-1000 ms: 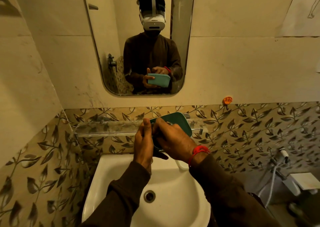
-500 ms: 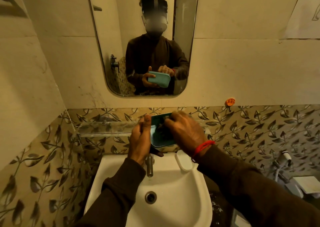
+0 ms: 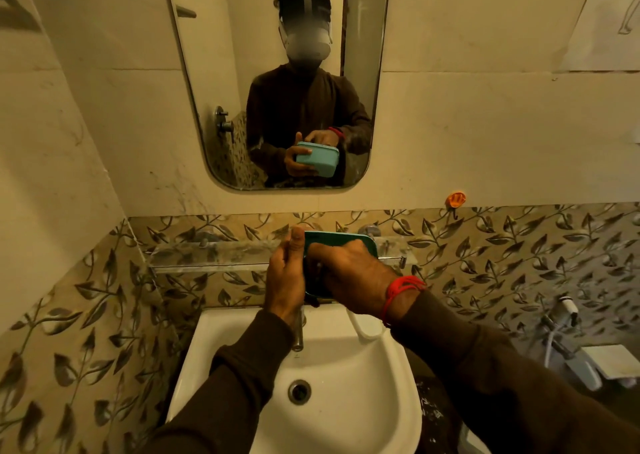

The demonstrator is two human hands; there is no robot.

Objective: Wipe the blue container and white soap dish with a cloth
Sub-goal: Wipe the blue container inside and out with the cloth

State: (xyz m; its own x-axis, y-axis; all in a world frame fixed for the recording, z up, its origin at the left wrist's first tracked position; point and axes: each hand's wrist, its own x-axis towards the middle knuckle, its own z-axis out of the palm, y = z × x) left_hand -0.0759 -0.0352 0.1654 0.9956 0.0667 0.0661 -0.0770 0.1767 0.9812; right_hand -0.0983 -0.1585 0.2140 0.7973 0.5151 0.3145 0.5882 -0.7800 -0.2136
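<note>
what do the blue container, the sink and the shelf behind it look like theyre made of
Blue container: probably plastic, with a matte, even teal colour and a thin moulded rim with rounded corners.
Sink: likely glazed ceramic, glossy white, with soft highlights on its curved basin.
Shelf: clear glass or acrylic; the leaf tiles show through it, and its edge looks pale. Which of the two cannot be told.

The container is a teal blue, seen again in the mirror as a paler turquoise. The basin is white, and so is the soap dish on its rim. Both sleeves are dark brown; a red thread circles the right wrist. The lower wall tiles carry grey-brown leaves on tan vines, the upper wall plain cream. A small orange hook sits there. The cloth looks dark, possibly black.
</note>
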